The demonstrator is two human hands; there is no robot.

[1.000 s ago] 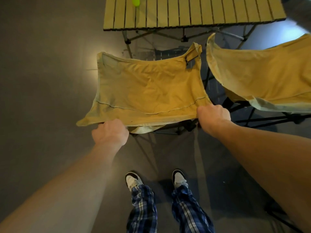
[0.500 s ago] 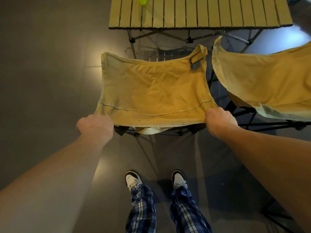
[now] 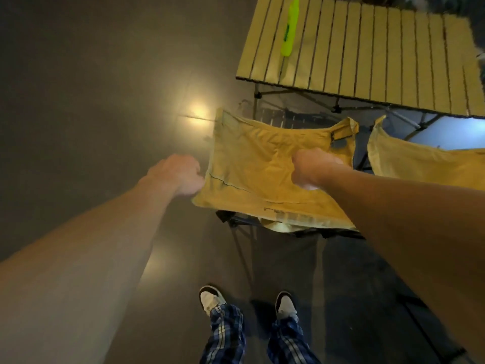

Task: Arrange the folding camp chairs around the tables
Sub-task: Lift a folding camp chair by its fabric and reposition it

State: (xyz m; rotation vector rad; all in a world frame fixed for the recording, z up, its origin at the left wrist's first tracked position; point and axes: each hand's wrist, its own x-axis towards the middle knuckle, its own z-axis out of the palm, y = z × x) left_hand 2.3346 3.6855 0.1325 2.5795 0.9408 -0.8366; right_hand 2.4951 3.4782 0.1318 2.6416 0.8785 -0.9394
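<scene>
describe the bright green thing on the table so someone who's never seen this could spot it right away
Start at the slatted yellow folding table beyond the two yellow fabric camp chairs. Near its left end lies the green thing, long and narrow, running along the slats. It is the only neon green object and the only item seen on the tabletop.

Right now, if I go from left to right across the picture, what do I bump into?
Left hand → the yellow chair it touches → right hand over that seat → a second yellow chair.
</scene>
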